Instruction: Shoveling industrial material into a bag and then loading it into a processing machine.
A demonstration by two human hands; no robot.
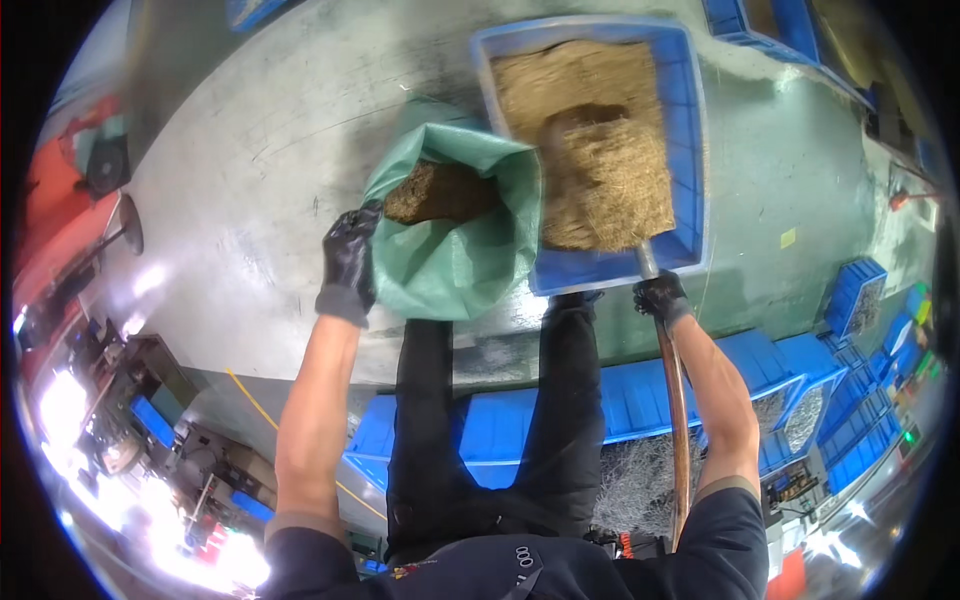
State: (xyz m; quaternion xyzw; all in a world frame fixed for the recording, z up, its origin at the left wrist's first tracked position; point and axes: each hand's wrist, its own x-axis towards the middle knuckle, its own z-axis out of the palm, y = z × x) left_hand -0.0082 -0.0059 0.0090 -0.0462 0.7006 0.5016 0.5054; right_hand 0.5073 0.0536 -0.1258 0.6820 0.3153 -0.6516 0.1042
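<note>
My left hand (350, 252), in a black glove, is closed on the left rim of a green woven sack (445, 270). The sack's mouth faces up, and some brown loose material (440, 192) shows inside. My right hand (660, 297), also gloved in black, grips the wooden handle of a shovel (673, 400) near its metal socket. A heap of tan, sawdust-like material (615, 185) covers the shovel's blade, blurred by motion. That load is over a blue plastic bin (692, 150) holding more of the same stuff, right beside the sack.
Behind my legs stands a row of blue bins (630, 400), some with shiny metal scraps (640, 480). More blue crates (858, 295) are at the right. Red equipment (70, 230) and cluttered machinery (210, 465) line the left. The floor (250, 170) is smooth and scuffed.
</note>
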